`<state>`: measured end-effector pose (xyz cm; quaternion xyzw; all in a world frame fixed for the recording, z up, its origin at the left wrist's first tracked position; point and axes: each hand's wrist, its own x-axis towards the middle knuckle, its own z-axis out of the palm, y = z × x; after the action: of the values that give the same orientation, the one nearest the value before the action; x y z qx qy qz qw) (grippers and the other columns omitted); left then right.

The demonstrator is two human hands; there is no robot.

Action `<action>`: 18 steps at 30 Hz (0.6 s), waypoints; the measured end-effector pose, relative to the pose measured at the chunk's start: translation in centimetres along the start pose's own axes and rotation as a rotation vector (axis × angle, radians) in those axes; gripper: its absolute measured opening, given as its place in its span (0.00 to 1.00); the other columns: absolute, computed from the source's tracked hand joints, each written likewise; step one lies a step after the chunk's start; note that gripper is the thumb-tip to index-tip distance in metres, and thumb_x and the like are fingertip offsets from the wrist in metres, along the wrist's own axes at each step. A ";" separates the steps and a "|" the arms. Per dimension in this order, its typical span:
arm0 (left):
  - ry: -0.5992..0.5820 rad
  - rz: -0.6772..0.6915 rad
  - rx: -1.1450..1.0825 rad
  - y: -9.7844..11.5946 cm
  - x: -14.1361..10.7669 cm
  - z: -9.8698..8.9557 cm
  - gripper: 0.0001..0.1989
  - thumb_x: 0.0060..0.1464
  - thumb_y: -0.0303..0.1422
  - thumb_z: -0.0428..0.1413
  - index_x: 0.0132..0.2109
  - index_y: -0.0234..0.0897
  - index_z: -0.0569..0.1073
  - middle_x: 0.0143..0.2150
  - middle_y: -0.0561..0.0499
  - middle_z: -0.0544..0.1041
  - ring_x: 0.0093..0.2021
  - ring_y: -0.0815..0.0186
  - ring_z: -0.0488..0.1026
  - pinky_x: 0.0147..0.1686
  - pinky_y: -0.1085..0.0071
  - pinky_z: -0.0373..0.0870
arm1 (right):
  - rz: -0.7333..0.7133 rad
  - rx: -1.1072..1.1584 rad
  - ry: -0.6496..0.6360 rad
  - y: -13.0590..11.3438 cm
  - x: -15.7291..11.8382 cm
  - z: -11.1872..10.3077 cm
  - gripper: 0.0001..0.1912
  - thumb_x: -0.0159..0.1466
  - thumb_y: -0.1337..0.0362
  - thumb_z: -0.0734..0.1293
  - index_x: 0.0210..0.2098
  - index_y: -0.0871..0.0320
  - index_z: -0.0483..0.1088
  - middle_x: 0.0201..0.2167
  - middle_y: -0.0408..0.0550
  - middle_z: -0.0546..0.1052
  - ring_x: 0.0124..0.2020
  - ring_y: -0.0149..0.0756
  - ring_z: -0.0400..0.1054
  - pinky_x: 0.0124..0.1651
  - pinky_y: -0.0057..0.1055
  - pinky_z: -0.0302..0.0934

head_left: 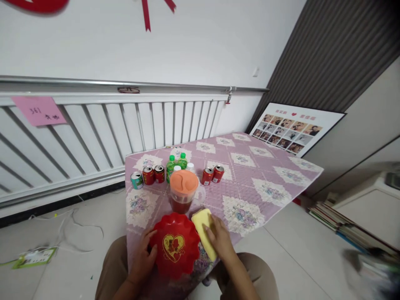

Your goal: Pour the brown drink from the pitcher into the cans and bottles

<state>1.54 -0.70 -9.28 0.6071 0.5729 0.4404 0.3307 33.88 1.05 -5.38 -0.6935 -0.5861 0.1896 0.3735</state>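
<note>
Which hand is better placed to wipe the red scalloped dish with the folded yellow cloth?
Right, probably: the right hand holds the folded yellow cloth beside the red scalloped dish, while the left hand is at the dish's left rim.

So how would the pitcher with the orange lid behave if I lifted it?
The pitcher probably feels bottom-heavy, since brown liquid sits low inside it. That liquid would likely slosh when tilted. The clear handle should offer a decent grip.
</note>
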 end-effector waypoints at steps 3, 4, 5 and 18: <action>0.010 -0.001 -0.004 -0.1 0.0 0.1 0.22 0.54 0.31 0.53 0.55 0.38 0.76 0.62 0.42 0.74 0.65 0.51 0.69 0.68 0.45 0.62 | -0.032 0.077 0.014 -1.5 1.9 -1.2 0.31 0.62 0.49 0.64 0.59 0.59 0.70 0.58 0.62 0.75 0.61 0.53 0.69 0.66 0.53 0.58; 0.013 0.002 -0.006 -0.1 0.0 0.1 0.21 0.54 0.31 0.53 0.55 0.38 0.76 0.62 0.42 0.74 0.65 0.51 0.69 0.67 0.45 0.62 | -0.035 0.102 0.019 -2.1 2.7 -1.5 0.31 0.63 0.48 0.63 0.60 0.60 0.70 0.59 0.62 0.75 0.61 0.52 0.69 0.66 0.53 0.59; 0.014 0.008 -0.007 -0.2 0.0 0.1 0.21 0.54 0.31 0.53 0.55 0.38 0.76 0.62 0.42 0.74 0.64 0.51 0.70 0.67 0.45 0.63 | -0.036 0.126 0.023 -2.7 3.5 -1.8 0.32 0.63 0.48 0.63 0.60 0.60 0.69 0.60 0.62 0.74 0.60 0.52 0.69 0.65 0.53 0.60; 0.043 0.026 -0.035 -1.0 0.0 0.6 0.21 0.52 0.29 0.53 0.54 0.38 0.77 0.61 0.41 0.75 0.64 0.52 0.70 0.67 0.45 0.63 | 0.072 0.304 0.199 -5.9 7.4 -0.5 0.33 0.65 0.43 0.61 0.58 0.60 0.69 0.52 0.60 0.79 0.51 0.47 0.74 0.54 0.45 0.67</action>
<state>1.64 -0.53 -10.41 0.5989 0.5641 0.4676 0.3231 32.00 8.18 0.62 -0.6649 -0.4858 0.2197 0.5231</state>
